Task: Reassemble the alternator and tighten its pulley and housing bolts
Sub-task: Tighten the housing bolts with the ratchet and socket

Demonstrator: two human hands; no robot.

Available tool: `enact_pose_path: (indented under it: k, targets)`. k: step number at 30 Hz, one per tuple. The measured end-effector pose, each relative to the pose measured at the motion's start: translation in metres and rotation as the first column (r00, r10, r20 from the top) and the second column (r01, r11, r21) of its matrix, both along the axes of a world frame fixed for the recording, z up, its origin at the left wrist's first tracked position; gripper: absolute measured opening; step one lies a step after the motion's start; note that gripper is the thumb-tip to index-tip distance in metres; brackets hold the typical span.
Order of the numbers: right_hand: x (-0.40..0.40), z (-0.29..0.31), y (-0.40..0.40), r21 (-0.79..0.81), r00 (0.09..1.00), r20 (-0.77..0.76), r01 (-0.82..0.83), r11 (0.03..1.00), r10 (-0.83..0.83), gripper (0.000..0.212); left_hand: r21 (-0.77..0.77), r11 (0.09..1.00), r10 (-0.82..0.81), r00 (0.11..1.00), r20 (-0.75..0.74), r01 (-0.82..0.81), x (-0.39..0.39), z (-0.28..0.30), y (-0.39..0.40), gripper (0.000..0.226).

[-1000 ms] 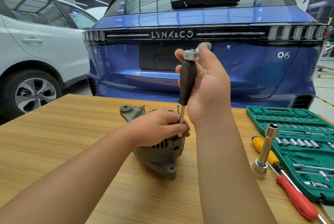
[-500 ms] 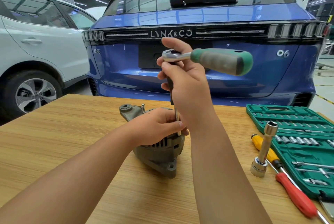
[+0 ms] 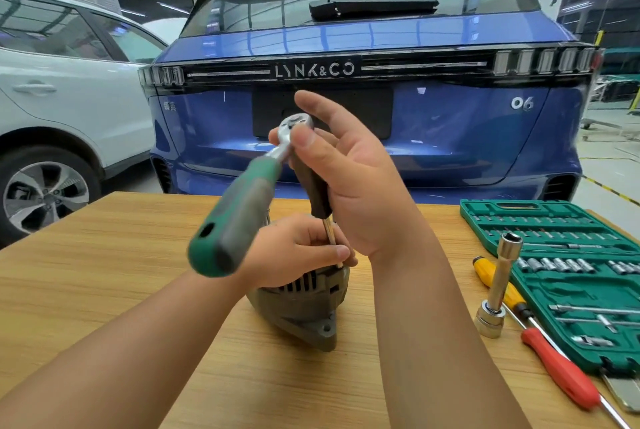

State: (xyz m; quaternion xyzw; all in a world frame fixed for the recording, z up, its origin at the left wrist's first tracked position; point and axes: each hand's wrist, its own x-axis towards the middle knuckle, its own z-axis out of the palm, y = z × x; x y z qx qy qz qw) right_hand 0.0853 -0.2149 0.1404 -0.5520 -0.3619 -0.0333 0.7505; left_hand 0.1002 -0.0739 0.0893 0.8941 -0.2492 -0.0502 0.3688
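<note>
The green-handled silver ratchet (image 3: 242, 206) had swung from the right round toward the person, so the right hand (image 3: 349, 179), pinching its black driver (image 3: 313, 189), seemed to be tightening a bolt on the grey metal alternator (image 3: 304, 304), which the left hand (image 3: 294, 252) gripped on the wooden bench (image 3: 104, 272).

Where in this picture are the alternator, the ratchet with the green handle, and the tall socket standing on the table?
alternator (image 3: 301, 307): head view, on its grey housing below the vents.
ratchet (image 3: 239, 213): head view, on the middle of its green handle.
tall socket (image 3: 502, 276): head view, on its upright metal shaft.
</note>
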Motion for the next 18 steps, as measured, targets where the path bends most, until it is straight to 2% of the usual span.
enact_pose_path:
  k: [4, 7, 9, 11, 12, 14, 16, 18]
  targets:
    - [-0.003, 0.001, 0.013, -0.008, 0.957, -0.030, 0.289, 0.957, -0.289, 0.065, 0.087, 0.996, -0.003, 0.999, -0.038, 0.006, 0.001, 0.005, 0.000, 0.015]
    - [-0.003, 0.002, 0.016, 0.059, 0.852, -0.007, 0.522, 0.851, -0.523, 0.051, 0.107, 0.993, -0.040, 0.998, -0.046, 0.044, 0.002, 0.006, 0.003, 0.017]
    - [-0.004, 0.004, 0.015, 0.076, 0.797, -0.013, 0.602, 0.795, -0.603, 0.031, 0.141, 0.988, -0.056, 0.997, -0.050, 0.063, 0.003, 0.007, 0.005, 0.020]
    - [-0.006, 0.007, 0.012, 0.081, 0.827, -0.065, 0.562, 0.823, -0.559, 0.012, 0.161, 0.984, -0.065, 0.997, -0.046, 0.071, 0.006, 0.005, 0.008, 0.020]
    - [-0.007, 0.008, 0.010, 0.090, 0.863, -0.111, 0.503, 0.859, -0.494, 0.011, 0.162, 0.984, -0.071, 0.997, -0.042, 0.077, 0.007, 0.005, 0.009, 0.018]
    - [-0.006, 0.012, 0.005, 0.157, 0.925, -0.248, 0.331, 0.930, -0.287, 0.020, 0.160, 0.983, -0.085, 0.996, -0.023, 0.088, 0.010, 0.003, 0.011, 0.016]
    - [-0.006, 0.016, 0.001, 0.253, 0.935, -0.339, 0.193, 0.948, -0.099, 0.029, 0.151, 0.984, -0.097, 0.995, -0.004, 0.097, 0.012, 0.002, 0.013, 0.017]
    - [-0.006, 0.017, 0.001, 0.309, 0.934, -0.354, 0.161, 0.937, -0.044, 0.021, 0.144, 0.983, -0.113, 0.994, 0.008, 0.111, 0.013, 0.002, 0.014, 0.018]
